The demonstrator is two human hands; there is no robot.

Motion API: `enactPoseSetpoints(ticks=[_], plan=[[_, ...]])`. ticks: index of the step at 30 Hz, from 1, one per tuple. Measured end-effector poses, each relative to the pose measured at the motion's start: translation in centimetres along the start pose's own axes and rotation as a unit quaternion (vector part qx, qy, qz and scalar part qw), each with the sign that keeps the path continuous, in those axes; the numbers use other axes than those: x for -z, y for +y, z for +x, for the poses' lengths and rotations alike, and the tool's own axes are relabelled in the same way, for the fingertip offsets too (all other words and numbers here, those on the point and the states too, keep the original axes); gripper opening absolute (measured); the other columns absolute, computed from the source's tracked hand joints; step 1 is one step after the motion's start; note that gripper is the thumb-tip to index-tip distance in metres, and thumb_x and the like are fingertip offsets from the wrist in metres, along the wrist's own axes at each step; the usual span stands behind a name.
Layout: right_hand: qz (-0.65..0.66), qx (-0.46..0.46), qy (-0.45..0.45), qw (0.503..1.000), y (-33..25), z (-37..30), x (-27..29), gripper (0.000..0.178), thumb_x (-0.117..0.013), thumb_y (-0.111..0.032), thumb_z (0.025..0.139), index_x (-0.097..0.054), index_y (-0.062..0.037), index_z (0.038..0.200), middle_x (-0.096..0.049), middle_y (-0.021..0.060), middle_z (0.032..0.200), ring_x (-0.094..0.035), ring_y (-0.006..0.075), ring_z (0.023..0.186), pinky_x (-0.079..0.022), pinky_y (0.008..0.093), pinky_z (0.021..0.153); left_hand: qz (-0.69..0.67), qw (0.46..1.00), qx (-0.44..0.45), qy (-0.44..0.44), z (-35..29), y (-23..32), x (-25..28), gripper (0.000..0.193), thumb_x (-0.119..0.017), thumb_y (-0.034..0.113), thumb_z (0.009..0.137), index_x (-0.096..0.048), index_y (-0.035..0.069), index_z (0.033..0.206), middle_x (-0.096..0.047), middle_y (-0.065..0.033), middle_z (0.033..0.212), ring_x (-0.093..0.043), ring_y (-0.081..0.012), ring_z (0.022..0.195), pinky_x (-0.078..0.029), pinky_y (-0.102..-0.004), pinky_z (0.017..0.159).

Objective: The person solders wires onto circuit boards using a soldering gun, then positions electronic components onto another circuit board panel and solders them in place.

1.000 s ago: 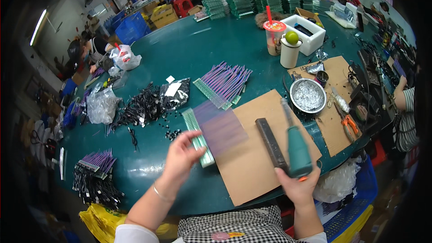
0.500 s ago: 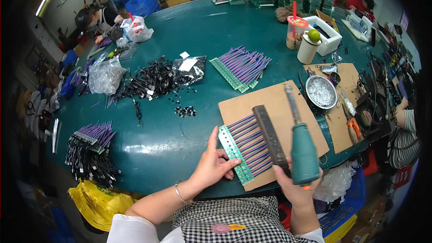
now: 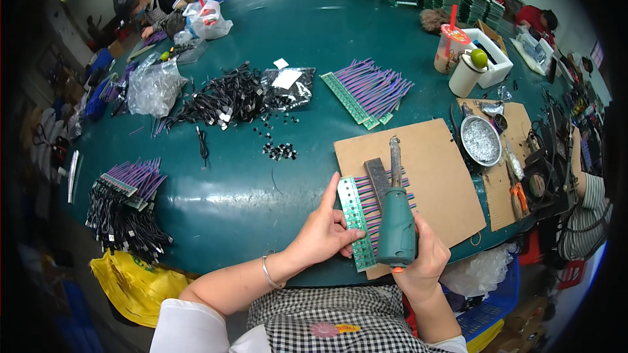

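My left hand [image 3: 320,232] holds a green circuit board strip [image 3: 353,212] at its left edge, thumb on top, index finger stretched along the side, other fingers curled. Purple and black wires [image 3: 369,221] run rightward from the strip across a cardboard sheet [image 3: 451,183]. My right hand [image 3: 425,258] grips a soldering iron [image 3: 396,229] by its thick green handle, metal tip pointing away from me. A dark rectangular bar [image 3: 375,180] lies across the wires close to the strip. The iron hides the bar's near end, so I cannot tell whether my right fingers touch it.
Beyond the sheet lie more wired boards [image 3: 366,95]. A metal bowl [image 3: 481,140] and orange-handled pliers [image 3: 518,196] sit right, near a drink cup [image 3: 450,52]. Black cables [image 3: 226,98] are piled left of centre; a bundle of wired boards [image 3: 127,206] lies at far left.
My right hand has moved left with the soldering iron, and the dark bar has shifted along the wires toward the strip. My left hand keeps its hold on the strip.
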State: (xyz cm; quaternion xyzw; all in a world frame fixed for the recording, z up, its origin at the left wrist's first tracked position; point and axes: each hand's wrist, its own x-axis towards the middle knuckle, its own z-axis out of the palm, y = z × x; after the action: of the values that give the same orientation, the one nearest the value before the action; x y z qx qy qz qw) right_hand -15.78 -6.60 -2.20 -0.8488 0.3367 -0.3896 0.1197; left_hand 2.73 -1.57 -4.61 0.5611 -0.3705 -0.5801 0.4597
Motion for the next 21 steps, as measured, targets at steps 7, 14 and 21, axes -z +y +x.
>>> enactPoseSetpoints(ticks=[7,14,21], plan=[[0.117,-0.096,0.052,0.987,1.1,-2.2,-0.9,0.052,-0.072,0.0,0.072,-0.042,0.0073,0.114,-0.058,0.0133,0.095,-0.058,0.0162,0.085,-0.048,0.0287,0.072,-0.03,1.0,-0.001,-0.002,-0.7,0.0,1.6,0.098,-0.063,-0.004,0.078,0.008,0.015,0.142,-0.057,-0.011,0.084,-0.06,-0.0139,0.062,-0.053,-0.0265,0.054],[0.161,-0.215,0.139,0.953,2.7,-3.4,2.4,0.031,-0.066,-0.003,0.081,-0.044,0.0032,0.102,-0.056,0.0108,0.094,-0.055,0.0151,0.084,-0.045,0.0266,0.076,0.383,0.849,-0.212,0.295,0.5,0.4,10.5,0.009,-0.065,0.004,0.074,-0.065,0.003,0.082,-0.063,-0.0083,0.076,-0.06,-0.0178,0.059,-0.049,-0.0296,0.055],[0.11,-0.194,0.1,0.97,1.2,0.6,7.7,0.03,-0.06,0.003,0.081,-0.048,0.0042,0.108,-0.057,0.0073,0.089,-0.054,0.0106,0.074,-0.044,0.023,0.068,0.5,0.789,-0.198,0.297,4.2,1.0,12.8,0.011,-0.071,0.011,0.068,-0.067,0.006,0.077,-0.06,-0.0063,0.074,-0.055,-0.0242,0.075,-0.044,-0.0351,0.068]])
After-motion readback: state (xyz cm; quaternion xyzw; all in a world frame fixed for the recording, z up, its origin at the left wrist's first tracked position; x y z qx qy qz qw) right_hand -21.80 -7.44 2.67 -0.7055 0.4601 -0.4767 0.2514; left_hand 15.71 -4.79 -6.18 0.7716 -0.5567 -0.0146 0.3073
